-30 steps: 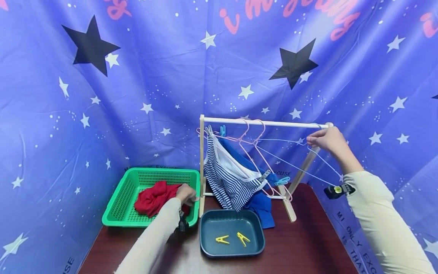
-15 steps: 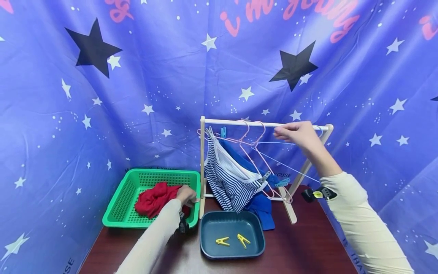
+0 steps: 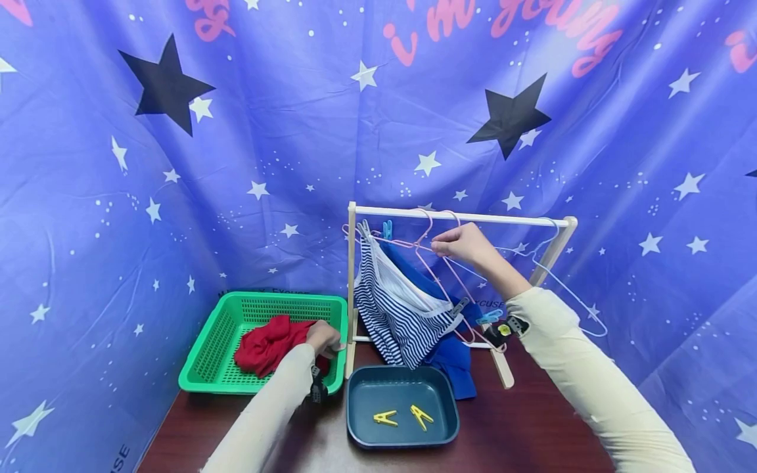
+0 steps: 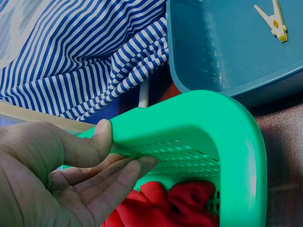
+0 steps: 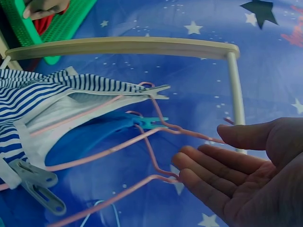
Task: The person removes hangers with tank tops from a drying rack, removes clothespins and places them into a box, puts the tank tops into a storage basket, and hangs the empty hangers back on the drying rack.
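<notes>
My left hand [image 3: 323,338] grips the near right rim of the green basket [image 3: 195,348], thumb on the rim and fingers inside, beside a red cloth [image 3: 266,347]. Below the white rail [image 3: 503,219], my right hand [image 3: 470,244] is at the pink hangers [image 3: 424,230]. In the right wrist view its fingers [image 5: 208,172] and thumb are apart, the thumb tip by a hanger wire. A striped garment [image 3: 396,322] hangs tilted on a pink hanger with grey clips [image 3: 460,306]. Behind it are a blue garment [image 3: 452,368] and light blue clips [image 3: 387,229].
A dark tray [image 3: 402,441] with two yellow clips [image 3: 386,418] stands in front of the wooden rack [image 3: 351,289]. At the rack's right end hangs a light blue hanger [image 3: 568,289]. A starry blue curtain [image 3: 284,131] surrounds the table [image 3: 520,433].
My right hand has moved left from the light blue hanger to the pink hangers, letting go of the blue one. My left hand has stayed at the basket.
</notes>
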Available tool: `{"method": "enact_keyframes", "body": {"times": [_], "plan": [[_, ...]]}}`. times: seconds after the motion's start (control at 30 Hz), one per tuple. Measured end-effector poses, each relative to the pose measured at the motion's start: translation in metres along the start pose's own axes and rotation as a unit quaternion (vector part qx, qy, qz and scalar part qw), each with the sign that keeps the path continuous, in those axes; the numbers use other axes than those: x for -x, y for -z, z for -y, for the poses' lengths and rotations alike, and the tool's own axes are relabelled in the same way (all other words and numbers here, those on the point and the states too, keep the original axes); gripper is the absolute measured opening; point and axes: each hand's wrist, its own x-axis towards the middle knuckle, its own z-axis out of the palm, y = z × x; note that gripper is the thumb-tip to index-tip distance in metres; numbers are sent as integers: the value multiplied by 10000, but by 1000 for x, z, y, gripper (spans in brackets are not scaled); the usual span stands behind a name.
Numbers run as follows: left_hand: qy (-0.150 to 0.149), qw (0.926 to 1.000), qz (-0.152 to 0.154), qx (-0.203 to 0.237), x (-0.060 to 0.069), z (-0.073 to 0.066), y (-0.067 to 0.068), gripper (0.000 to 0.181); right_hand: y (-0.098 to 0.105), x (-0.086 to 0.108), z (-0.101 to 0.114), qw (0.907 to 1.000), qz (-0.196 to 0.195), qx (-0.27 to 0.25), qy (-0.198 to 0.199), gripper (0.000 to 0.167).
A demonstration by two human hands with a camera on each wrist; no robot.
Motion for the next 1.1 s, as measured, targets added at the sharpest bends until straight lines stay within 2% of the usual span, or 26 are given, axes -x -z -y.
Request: {"method": "enact_keyframes", "body": {"times": [0.23,0.37,0.63,0.97,1.1], "plan": [[-26,10000,53,-27,3,-2,3,21,-14,-18,-6,9991,44,404,-95,40],[-3,10000,41,57,6,-2,3,20,-22,-26,-11,9991,-16,413,-37,37],[62,10000,27,61,5,-1,3,20,-33,-34,-17,9998,65,-113,-177,32],[13,10000,-20,-41,5,-1,2,21,-46,-40,-22,9996,-138,-61,-239,30],[155,9997,-60,-169,5,-3,1,25,-49,-42,-23,9994,-142,-151,-262,29]]}}
